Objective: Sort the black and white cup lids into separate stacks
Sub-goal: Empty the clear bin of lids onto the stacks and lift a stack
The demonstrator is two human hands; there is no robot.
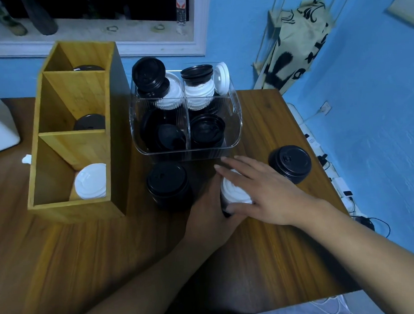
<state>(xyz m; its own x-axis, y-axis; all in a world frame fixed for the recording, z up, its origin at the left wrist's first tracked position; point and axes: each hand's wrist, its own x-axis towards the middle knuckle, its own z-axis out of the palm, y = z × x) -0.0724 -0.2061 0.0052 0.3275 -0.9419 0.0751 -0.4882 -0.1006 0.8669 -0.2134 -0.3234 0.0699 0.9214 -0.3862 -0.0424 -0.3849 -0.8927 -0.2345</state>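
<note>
**Both hands steady the white stack between two black ones**

The right hand (pixel 264 192) lies flat over a short stack of white plastic cup lids (pixel 235 194). Its fingers are straight and spread across the top, with the thumb against the near side. This is a pressing hold rather than a grasp, probably to seat the lids squarely and stop them sliding. The left hand (pixel 205 205) sits in shadow against the stack's left side, likely bracing it. Its fingers are hidden behind the lids, so I cannot tell whether they curl round. A dark band shows at the stack's foot, and it is unclear whether that is a black lid under the white ones.

The white stack stands on the brown wood-grain table (pixel 110 259), just in front of the clear ribbed plastic four-compartment organiser (pixel 236 130). It sits between a stack of black plastic lids (pixel 168 183) on the left and a second black stack (pixel 290 164) on the right, apart from both. Keeping each colour in its own pile on the tabletop appears to be the sorting itself.

The organiser holds a jumble: black lids lie low in the near compartments, while white and black lids are mixed and tilted in the far ones. Much of the sorting looks unfinished. Beside it, the tall bamboo three-compartment box (pixel 117 128) holds white lids in its near compartment (pixel 91 181) and a black lid in each of the other two.
</note>
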